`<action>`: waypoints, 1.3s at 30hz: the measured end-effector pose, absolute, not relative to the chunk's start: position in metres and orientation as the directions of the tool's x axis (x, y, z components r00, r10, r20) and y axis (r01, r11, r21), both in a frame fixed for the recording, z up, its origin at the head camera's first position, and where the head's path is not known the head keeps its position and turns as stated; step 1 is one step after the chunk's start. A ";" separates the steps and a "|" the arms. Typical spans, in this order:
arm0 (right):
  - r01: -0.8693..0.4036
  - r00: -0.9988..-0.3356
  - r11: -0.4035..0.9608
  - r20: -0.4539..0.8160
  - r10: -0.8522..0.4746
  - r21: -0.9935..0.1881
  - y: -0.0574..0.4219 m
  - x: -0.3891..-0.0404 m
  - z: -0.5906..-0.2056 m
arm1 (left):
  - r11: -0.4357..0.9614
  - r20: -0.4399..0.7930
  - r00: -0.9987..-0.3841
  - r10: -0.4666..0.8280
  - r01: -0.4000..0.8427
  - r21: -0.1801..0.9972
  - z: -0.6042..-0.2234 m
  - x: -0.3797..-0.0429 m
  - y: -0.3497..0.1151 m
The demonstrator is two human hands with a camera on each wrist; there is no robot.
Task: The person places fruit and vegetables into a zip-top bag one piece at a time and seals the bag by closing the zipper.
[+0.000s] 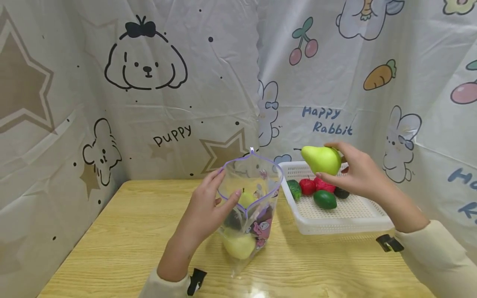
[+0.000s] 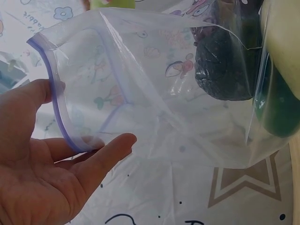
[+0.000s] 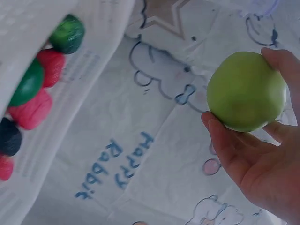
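My right hand [image 1: 359,169] grips a green pear [image 1: 322,160] above the white basket, its stem pointing left. Fingers and thumb wrap its wide end, also seen in the right wrist view. With my left hand [image 1: 205,207] I hold the purple-edged rim of a clear zip bag [image 1: 263,227], whose mouth gapes upward. Through the plastic show a yellowish fruit [image 1: 239,245] at the bottom and another yellow-green fruit with a stem [image 1: 246,199] higher up. A dark wrinkled item [image 2: 222,72] and a dark green one [image 2: 279,112] show in the left wrist view.
At the right of the wooden table [image 1: 149,231] stands a white basket [image 1: 346,227]. Inside lie a dark green fruit [image 1: 325,199], a red one [image 1: 307,186], a mottled green one [image 1: 294,189] and others. Printed cloth [image 1: 179,107] hangs behind the table.
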State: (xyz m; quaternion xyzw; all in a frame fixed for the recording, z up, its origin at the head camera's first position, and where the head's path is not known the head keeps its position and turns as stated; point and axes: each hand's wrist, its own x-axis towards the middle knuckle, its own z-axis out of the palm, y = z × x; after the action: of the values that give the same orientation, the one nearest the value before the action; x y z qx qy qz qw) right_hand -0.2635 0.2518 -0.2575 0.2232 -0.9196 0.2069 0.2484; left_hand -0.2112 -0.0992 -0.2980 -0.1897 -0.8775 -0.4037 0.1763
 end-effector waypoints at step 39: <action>-0.720 -0.653 0.664 0.517 -0.553 -0.199 0.134 -0.255 -0.241 | 0.520 0.518 -0.842 0.150 0.513 0.683 -0.301 -0.217 -0.107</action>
State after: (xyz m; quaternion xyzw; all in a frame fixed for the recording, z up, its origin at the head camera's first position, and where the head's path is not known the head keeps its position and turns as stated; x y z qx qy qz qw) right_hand -0.2550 0.1345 -0.2411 0.3587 -0.8874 0.1977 0.2115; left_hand -0.2167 -0.1065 -0.3010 -0.1953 -0.8479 -0.4495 0.2021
